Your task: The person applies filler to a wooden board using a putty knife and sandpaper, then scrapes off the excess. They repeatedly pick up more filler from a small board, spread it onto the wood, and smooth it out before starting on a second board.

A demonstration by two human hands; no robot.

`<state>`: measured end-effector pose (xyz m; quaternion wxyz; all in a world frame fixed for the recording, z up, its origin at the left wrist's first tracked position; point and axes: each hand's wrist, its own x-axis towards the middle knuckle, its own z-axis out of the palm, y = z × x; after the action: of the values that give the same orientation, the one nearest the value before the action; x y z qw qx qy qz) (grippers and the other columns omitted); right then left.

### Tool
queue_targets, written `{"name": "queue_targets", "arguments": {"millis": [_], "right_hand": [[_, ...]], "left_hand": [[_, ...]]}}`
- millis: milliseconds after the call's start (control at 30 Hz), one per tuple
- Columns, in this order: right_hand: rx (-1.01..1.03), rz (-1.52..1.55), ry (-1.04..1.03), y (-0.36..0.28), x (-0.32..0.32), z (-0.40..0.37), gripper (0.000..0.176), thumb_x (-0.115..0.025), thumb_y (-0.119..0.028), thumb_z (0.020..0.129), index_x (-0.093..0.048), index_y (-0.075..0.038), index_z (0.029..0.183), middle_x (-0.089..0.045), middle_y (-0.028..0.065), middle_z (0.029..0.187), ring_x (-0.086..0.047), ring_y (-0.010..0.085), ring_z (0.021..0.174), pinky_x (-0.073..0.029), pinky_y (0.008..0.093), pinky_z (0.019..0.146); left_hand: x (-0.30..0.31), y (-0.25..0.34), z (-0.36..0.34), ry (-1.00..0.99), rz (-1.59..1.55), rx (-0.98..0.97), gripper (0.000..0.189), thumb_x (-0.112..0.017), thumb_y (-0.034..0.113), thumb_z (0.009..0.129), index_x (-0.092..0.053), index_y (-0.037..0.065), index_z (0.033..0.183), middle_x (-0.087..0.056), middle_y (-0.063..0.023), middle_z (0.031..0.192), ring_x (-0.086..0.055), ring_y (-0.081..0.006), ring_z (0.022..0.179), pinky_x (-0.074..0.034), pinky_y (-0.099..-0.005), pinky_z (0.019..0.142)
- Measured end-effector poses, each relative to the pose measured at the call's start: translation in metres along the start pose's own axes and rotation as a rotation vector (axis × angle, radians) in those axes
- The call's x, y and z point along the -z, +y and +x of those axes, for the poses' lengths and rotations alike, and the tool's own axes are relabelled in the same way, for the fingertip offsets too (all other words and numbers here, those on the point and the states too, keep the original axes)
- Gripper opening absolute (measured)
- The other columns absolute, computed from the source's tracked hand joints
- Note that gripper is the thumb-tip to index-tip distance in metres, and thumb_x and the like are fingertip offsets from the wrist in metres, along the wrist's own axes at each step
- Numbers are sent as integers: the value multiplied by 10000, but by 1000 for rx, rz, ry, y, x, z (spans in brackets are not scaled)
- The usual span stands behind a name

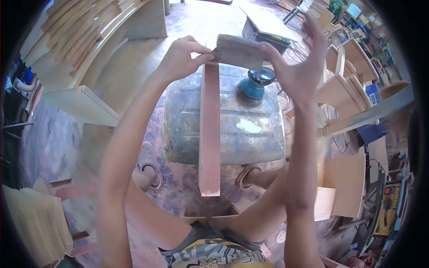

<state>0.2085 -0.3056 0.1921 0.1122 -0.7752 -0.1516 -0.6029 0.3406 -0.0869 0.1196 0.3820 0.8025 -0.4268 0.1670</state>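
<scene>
My left hand (184, 58) pinches the left end of a flat grey-brown rectangular piece (239, 51), too blurred to name more exactly. It is held tilted above the far end of a long reddish wooden bar (210, 134). My right hand (301, 62) is raised at the piece's right end, fingers spread and slightly blurred, its thumb overlapping that end in this view. The bar lies lengthwise toward me across a stained grey plastic stool top (183, 116). A teal power sander (251, 90) with a shiny round top stands on the stool, right of the bar.
Stacked curved wooden boards (85, 27) and a pale wooden frame (85, 105) rise at the left. Wooden chair parts (348, 76) stand at the right, near a yellow-and-black case (388, 209). Beyond the stool is a white-topped table (270, 27). My feet flank the stool.
</scene>
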Motion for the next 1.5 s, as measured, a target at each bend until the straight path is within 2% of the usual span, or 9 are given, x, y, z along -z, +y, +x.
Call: {"name": "queue_targets", "arguments": {"millis": [33, 233, 500, 700, 867, 967, 1367, 1433, 1500], "right_hand": [[2, 4, -12, -8, 5, 22, 834, -852, -273, 615, -473, 36, 1290, -565, 189, 1233, -586, 334, 1065, -480, 421, 867], [-185, 217, -1638, -10, -58, 74, 718, -794, -268, 642, -558, 27, 1253, -668, 154, 1031, -635, 233, 945, -499, 316, 835], [-179, 445, -1814, -9, -94, 60, 726, -459, 18, 570, -545, 35, 1290, -635, 182, 1100, -593, 226, 998, -466, 296, 875], [-81, 248, -1802, -27, -82, 61, 737, -450, 26, 563, -538, 47, 1294, -642, 174, 1067, -599, 211, 929, -483, 296, 797], [-156, 244, -1938, -29, -84, 68, 723, -468, -24, 616, -503, 26, 1336, -635, 104, 846, -583, 172, 755, -472, 279, 714], [-114, 292, -1856, -20, -90, 62, 714, -491, -80, 646, -495, -5, 1356, -627, 83, 824, -572, 159, 738, -460, 267, 713], [-205, 402, -1956, -12, -87, 70, 729, -506, -66, 598, -563, -81, 1324, -643, 31, 1042, -568, 118, 862, -441, 219, 788], [-374, 448, -2062, -16, -87, 75, 573, -570, 0, 717, -554, -7, 1290, -558, -19, 794, -541, 95, 695, -471, 240, 593], [-449, 378, -2105, -17, -87, 78, 737, -505, 35, 672, -423, 19, 1404, -488, -50, 789, -495, 63, 672, -431, 193, 528]], "left_hand": [[-2, -1, -2, 2, -6, 10, 162, -726, 221, 803, -758, 100, 906, -673, -106, 843, -611, -231, 836, -481, -346, 776], [-7, -3, -4, 99, 21, -74, 114, -725, 190, 785, -765, 140, 879, -674, -53, 764, -601, -213, 799, -487, -345, 774], [10, 4, -41, 234, -38, -43, 172, -713, 199, 805, -750, 107, 945, -704, -83, 882, -616, -226, 812, -498, -348, 778], [36, 100, -178, 222, -452, 732, 296, -685, 140, 808, -691, 27, 1082, -707, -116, 935, -655, -213, 882, -494, -323, 801], [33, 142, -237, -318, -366, 437, 927, -834, 234, 648, -368, -23, 1407, -473, -218, 1358, -475, -330, 1247, -383, -402, 1038], [13, 154, -233, -296, -321, 421, 1104, -866, 268, 600, -232, -34, 1452, -348, -248, 1432, -365, -395, 1320, -327, -435, 1085], [-20, 154, -226, 2, -190, 381, 1071, -888, 261, 414, -443, -57, 1334, -513, -250, 1272, -500, -389, 1200, -426, -454, 979], [-20, 152, -227, 7, -198, 388, 1074, -891, 251, 408, -445, -53, 1336, -511, -251, 1276, -499, -385, 1203, -429, -454, 976], [-20, 152, -227, 19, -202, 392, 1067, -894, 239, 409, -449, -53, 1334, -506, -256, 1281, -500, -389, 1202, -430, -452, 977]]}}
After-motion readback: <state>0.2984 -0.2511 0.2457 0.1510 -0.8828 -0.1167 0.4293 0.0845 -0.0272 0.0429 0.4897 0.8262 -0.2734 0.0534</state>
